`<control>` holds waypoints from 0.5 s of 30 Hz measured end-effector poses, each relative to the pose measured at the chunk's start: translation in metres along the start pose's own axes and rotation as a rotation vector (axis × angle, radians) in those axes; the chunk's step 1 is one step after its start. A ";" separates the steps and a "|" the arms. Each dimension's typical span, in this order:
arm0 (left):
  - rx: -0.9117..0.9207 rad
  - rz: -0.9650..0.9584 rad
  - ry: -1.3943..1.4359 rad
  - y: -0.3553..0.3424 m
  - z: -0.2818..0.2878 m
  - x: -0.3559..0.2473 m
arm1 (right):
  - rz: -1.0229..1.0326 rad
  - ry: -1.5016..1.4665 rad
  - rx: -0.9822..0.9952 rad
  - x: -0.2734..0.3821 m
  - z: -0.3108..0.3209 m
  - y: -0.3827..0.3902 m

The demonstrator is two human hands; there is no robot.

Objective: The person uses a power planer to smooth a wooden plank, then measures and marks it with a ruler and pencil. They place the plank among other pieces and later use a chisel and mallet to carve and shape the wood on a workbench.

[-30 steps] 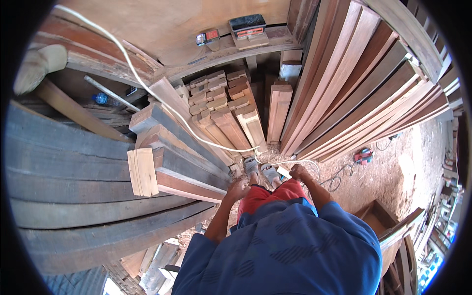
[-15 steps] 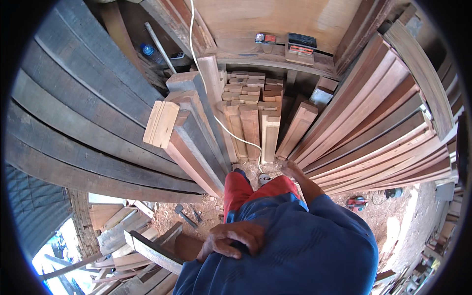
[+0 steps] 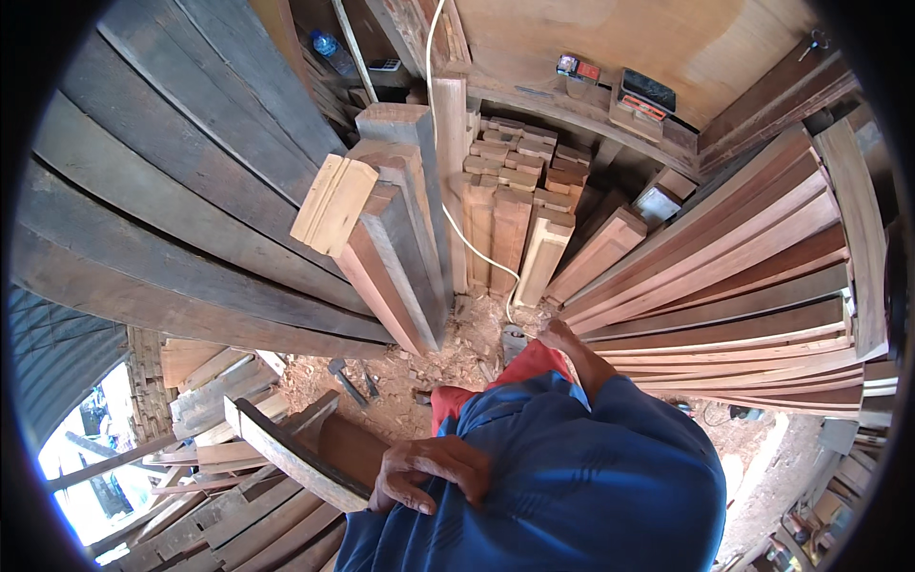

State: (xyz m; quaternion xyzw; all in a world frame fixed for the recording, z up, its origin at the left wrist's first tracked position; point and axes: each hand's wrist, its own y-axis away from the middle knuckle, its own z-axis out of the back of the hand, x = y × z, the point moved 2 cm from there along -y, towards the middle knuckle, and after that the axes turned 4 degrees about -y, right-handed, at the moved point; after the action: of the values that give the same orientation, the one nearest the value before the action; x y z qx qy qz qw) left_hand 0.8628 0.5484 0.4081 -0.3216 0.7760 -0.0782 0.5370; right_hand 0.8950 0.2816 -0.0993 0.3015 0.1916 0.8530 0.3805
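Note:
My left hand (image 3: 434,472) lies against the front of my blue shirt (image 3: 572,467), its curved fingers apart and nothing in them. Beyond my red-trousered knee is my right hand (image 3: 561,337), lowered towards the floor. Its fingertips are too small and partly hidden to show whether they grip anything. Close to their left is a small grey object (image 3: 514,336) on the shavings. A pale cord (image 3: 481,253) runs down to it from above. Just past the right hand are the lower ends of stacked reddish boards (image 3: 686,262).
Long dark planks (image 3: 200,219) fill the left side. Upright beams (image 3: 391,229) and cut wooden blocks (image 3: 515,181) stand ahead, below a ledge with a black-and-orange device (image 3: 645,95). A hammer (image 3: 348,381) lies on the shaving-covered floor. Wood scraps (image 3: 229,419) are piled at lower left.
The view has turned, shifting the beams, ledge and cord rightwards. The red tool on the right-hand floor has become mostly hidden behind my shoulder. My left hand still lies on the shirt.

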 end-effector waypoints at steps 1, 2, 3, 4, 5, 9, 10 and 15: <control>-0.003 0.010 0.009 0.009 -0.002 0.002 | 0.059 0.074 -0.081 0.004 0.001 0.003; 0.016 0.020 0.028 0.014 0.001 0.005 | 0.096 0.147 -0.174 -0.003 -0.007 0.004; 0.077 0.049 0.068 0.019 0.004 0.010 | 0.136 0.219 -0.264 -0.008 -0.015 0.004; 0.089 0.036 0.076 0.017 0.008 0.011 | 0.062 0.113 -0.309 -0.017 -0.028 -0.001; 0.121 0.017 0.102 0.013 0.019 0.012 | -0.038 0.009 -0.352 -0.031 -0.041 -0.001; -0.112 -0.146 -0.102 0.004 0.018 0.002 | -0.189 -0.211 -0.290 -0.044 -0.050 -0.013; -0.167 -0.169 -0.175 0.009 0.015 -0.001 | -0.213 -0.243 -0.253 -0.045 -0.047 -0.019; -0.746 0.027 0.039 0.028 -0.029 -0.033 | -0.115 -0.218 -0.023 0.019 0.040 -0.060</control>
State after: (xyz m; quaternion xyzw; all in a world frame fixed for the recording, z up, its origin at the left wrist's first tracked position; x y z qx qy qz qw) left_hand 0.8324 0.5827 0.4326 -0.4834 0.7652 0.2109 0.3690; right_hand 0.9434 0.3386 -0.0959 0.3763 0.1563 0.7941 0.4509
